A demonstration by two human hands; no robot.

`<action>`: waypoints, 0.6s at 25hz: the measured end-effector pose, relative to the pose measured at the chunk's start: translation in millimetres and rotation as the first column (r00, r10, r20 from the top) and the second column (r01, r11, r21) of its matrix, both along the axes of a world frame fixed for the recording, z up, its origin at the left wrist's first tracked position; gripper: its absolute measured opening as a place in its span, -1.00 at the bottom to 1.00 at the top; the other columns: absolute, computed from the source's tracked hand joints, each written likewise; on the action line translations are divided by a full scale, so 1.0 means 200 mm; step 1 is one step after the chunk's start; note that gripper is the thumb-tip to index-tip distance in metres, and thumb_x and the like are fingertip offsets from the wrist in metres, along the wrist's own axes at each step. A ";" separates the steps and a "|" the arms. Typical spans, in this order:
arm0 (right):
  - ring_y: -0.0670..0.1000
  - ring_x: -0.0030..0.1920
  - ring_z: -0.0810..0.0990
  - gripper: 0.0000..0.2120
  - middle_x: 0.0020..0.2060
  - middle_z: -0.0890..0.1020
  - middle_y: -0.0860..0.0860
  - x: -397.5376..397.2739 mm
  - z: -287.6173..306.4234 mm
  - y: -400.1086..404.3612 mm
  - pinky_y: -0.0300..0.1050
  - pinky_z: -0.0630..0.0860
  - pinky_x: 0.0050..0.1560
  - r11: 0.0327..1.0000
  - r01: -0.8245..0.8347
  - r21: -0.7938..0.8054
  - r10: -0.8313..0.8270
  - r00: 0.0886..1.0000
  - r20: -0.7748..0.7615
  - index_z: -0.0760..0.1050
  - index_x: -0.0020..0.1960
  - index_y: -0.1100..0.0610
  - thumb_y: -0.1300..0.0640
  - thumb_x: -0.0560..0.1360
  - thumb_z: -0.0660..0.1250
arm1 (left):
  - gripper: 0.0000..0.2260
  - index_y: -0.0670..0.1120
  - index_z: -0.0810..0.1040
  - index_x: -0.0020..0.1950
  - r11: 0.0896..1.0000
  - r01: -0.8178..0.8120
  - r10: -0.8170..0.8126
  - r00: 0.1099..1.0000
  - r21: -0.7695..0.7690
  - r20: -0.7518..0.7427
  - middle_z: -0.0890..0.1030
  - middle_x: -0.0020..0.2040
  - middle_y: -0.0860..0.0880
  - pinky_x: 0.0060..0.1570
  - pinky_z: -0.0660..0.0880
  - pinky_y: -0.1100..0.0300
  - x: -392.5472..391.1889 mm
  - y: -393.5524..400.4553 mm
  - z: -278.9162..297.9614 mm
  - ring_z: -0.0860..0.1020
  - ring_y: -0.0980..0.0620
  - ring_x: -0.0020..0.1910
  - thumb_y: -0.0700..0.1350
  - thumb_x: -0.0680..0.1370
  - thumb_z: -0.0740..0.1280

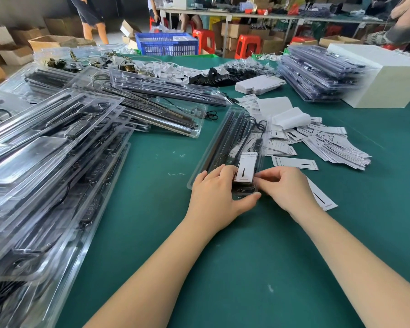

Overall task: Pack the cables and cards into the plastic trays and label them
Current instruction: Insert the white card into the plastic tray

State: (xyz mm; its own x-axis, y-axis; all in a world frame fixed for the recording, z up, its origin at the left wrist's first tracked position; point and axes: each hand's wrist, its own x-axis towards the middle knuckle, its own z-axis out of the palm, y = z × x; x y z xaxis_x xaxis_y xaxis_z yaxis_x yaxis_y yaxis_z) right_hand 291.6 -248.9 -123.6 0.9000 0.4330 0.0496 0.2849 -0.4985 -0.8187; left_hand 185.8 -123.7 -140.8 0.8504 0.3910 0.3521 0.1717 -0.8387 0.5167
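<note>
Two hands meet over the near end of one clear plastic tray [225, 140], which lies lengthwise on the green surface [258, 256]; only the head view shows this. Left hand [217, 195] curls round the tray's near end, thumb under its edge. Right hand [285, 185] pinches the printed card [246, 168] standing partly in the tray's end pocket. Cable [258, 124] loops out at the tray's far end. Loose cards [336, 145] lie just right of the tray, barcode labels [251, 101] beyond it. Best, I judge, to steady the tray, seat the card flat and square, then tuck the cable in.
</note>
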 end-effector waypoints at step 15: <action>-0.10 -0.16 0.57 -0.72 -0.21 0.61 -0.15 -0.01 -0.05 0.02 -0.19 0.41 -0.25 0.993 0.060 -0.100 -0.054 0.997 0.056 0.51 -0.07 -0.11 0.00 0.31 0.55 | -0.58 -0.06 0.58 0.17 0.987 0.158 -0.158 0.987 -0.008 -0.017 0.62 0.06 0.05 0.24 0.18 0.36 -0.04 0.07 0.02 0.38 0.11 0.23 0.15 0.42 0.44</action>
